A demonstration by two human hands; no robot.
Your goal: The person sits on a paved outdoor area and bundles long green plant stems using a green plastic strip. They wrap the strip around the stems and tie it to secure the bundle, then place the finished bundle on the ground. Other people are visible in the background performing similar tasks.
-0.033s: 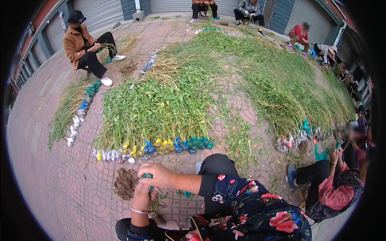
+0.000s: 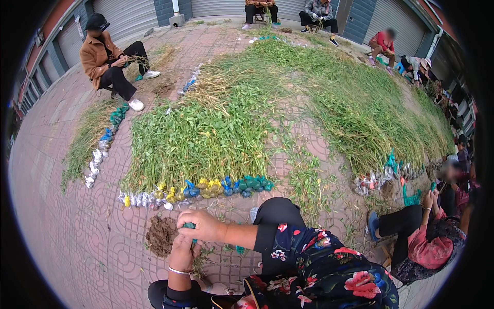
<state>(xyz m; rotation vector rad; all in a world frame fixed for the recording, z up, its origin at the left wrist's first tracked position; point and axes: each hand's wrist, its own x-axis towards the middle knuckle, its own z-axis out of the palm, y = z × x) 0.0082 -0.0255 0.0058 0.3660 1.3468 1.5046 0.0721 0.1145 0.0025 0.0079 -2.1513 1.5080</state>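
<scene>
My left hand [image 2: 181, 251], with a pale bracelet at its wrist, and my right hand [image 2: 202, 225] meet over a small green plastic bag [image 2: 189, 225]. Both are closed around it, and only bits of green show between the fingers. Leafy plant stems [image 2: 199, 261] hang below the left hand, towards my lap; whether they join the bag is hidden. A heap of brown soil [image 2: 160, 237] lies on the paving just left of my hands. Beyond them runs a row of bagged root balls [image 2: 210, 188] in white, yellow, blue and green plastic, attached to leafy green plants [image 2: 200, 144].
More bagged plants [image 2: 375, 129] cover the paving at right, and a narrower row [image 2: 92, 139] lies at left. A seated person [image 2: 105, 59] in a brown jacket works at far left. Close at right sits another person [image 2: 429, 247]. Several others sit along the shutters.
</scene>
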